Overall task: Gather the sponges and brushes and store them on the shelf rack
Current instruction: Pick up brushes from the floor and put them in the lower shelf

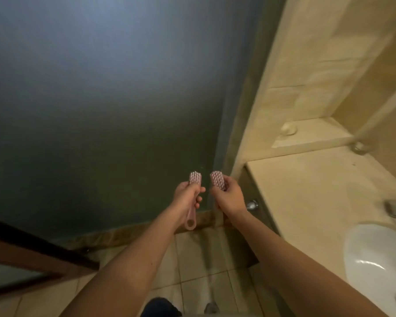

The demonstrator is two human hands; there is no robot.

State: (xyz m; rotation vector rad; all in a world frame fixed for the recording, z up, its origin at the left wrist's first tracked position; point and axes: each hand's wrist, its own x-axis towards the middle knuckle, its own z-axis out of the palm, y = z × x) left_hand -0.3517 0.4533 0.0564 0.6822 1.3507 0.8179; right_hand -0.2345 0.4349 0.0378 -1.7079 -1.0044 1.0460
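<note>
I hold two pink scrub brushes out in front of me, before a frosted glass panel. My left hand (186, 195) grips one pink brush (194, 178) by its handle, bristle head up, with the looped handle end hanging below my palm. My right hand (229, 197) is closed around the second pink brush (217, 180), whose bristle head points up and left; its handle is hidden by my fingers. The two brush heads are a short gap apart. No shelf rack or sponge is in view.
A frosted glass panel (101, 110) fills the left and centre. A beige stone counter (318, 191) with a white sink (380, 259) lies at the right, a raised ledge (311, 133) behind it. Beige floor tiles (204, 259) are below. A dark wooden frame (32, 252) crosses the lower left.
</note>
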